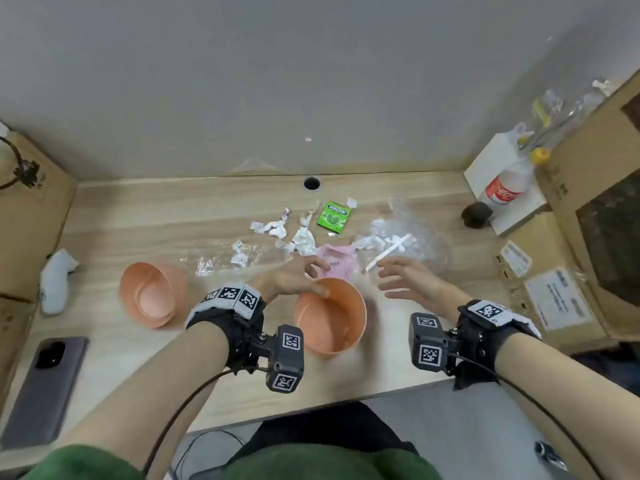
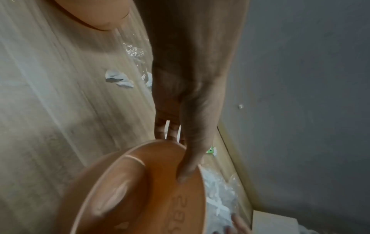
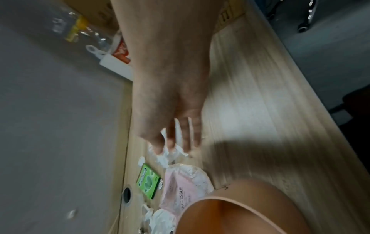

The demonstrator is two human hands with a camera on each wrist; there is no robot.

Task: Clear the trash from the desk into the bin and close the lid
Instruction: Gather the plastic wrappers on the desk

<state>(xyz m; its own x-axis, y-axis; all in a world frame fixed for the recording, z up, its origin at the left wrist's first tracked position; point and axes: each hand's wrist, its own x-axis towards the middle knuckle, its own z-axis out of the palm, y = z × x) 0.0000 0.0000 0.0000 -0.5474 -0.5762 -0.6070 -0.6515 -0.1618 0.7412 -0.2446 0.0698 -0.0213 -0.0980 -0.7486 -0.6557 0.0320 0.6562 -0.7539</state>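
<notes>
An orange bin point(image 1: 330, 317) point(image 2: 140, 190) point(image 3: 260, 213) stands open near the desk's front middle. My left hand point(image 1: 320, 278) point(image 2: 186, 152) pinches its far rim, thumb inside and fingers outside. The orange lid point(image 1: 150, 294) point(image 2: 90, 12) lies apart to the left. Behind the bin lie a pink tissue packet point(image 1: 337, 263) point(image 3: 180, 186), a green gum pack point(image 1: 334, 216) point(image 3: 148, 185), white paper scraps point(image 1: 273, 228), a white stick point(image 1: 388, 252) and clear plastic wrap point(image 1: 412, 233). My right hand point(image 1: 401, 278) point(image 3: 176, 142) hovers open, fingers spread, just right of the bin.
A phone point(image 1: 45, 389) lies at the front left. Cardboard boxes point(image 1: 588, 202) crowd the right side, with a bottle point(image 1: 509, 187) and a dark round object point(image 1: 477, 214) beside them. Another box point(image 1: 27, 209) and a white wad point(image 1: 55, 282) sit left. A cable hole point(image 1: 311, 183) is at the back.
</notes>
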